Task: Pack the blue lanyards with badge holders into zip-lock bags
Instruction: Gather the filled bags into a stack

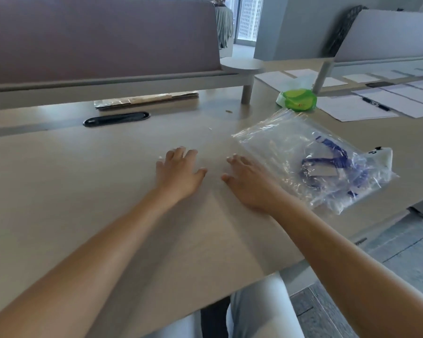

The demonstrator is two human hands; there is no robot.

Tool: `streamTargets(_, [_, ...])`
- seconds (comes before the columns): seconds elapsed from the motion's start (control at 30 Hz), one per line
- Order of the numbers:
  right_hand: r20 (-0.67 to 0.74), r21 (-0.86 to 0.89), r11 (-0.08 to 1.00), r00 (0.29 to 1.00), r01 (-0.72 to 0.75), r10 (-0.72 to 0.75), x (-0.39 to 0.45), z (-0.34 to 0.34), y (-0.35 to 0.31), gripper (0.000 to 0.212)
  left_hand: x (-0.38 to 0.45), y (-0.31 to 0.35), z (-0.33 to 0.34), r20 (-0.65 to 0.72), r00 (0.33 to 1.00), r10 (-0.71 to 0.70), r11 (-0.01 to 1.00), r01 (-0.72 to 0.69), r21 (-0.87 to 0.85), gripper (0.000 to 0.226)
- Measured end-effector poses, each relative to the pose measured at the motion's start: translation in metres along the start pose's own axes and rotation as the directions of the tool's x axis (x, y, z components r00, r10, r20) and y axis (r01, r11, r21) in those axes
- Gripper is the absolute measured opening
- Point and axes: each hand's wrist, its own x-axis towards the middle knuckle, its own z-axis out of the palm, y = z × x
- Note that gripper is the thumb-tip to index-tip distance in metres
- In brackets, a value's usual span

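Note:
A clear zip-lock bag [279, 145] lies on the wooden desk [83, 191] at the right, on a pile of other clear bags. Inside it I see a blue lanyard [337, 154] with a badge holder [324, 170]. My left hand [178, 172] rests flat on the desk, palm down, fingers spread, holding nothing. My right hand [249, 181] lies flat beside it, fingers apart, just left of the bag's near edge. Whether it touches the bag I cannot tell.
A green packet [298, 100] sits behind the bags. Paper sheets [352, 108] and a black pen [376, 104] lie at the far right. A flat cardboard bundle [147, 100] and a black cable slot [116, 119] are at the back, under a divider panel [100, 35].

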Motion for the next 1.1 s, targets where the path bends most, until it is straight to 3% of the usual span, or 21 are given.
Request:
streamTargets(0.2, [-0.026,-0.117,0.993,1.0,-0.015,0.012,0.032,0.023,0.001,0.067,0.032,-0.023,0.023,0.106,0.994,0.017,0.993,-0.029,0.113,0.069])
streamTargets(0.43, [-0.043,-0.135,0.991,0.999,0.007,-0.013,0.029,0.03,0.007,0.069,0.03,-0.026,0.031,0.077,0.997,0.019,0.988,-0.03,0.149,0.07])
streamTargets(0.57, [0.048,-0.04,0.998,0.998,-0.045,0.047,0.03,0.019,0.0,0.067,0.03,-0.019,0.021,0.146,0.989,-0.012,0.99,-0.009,0.14,0.07])
streamTargets(0.7, [0.277,0.05,0.991,0.955,-0.123,0.105,0.034,-0.022,-0.012,0.066,0.04,-0.008,-0.008,0.38,0.92,-0.1,0.991,0.06,0.117,0.069])
streamTargets(0.77, [0.357,0.118,0.978,0.926,-0.174,0.122,0.032,-0.062,-0.019,0.059,0.049,0.006,-0.034,0.477,0.866,-0.15,0.989,0.134,0.067,0.066])
streamTargets(0.87, [0.397,0.178,0.957,0.907,-0.228,0.142,0.024,-0.125,-0.02,0.051,0.055,0.035,-0.074,0.503,0.825,-0.259,0.928,0.356,-0.107,0.052])
streamTargets(1.1, [0.259,0.214,0.877,0.891,-0.43,0.374,0.019,-0.2,0.057,0.047,0.062,0.117,-0.104,0.585,0.686,-0.433,0.642,0.69,-0.335,0.049])
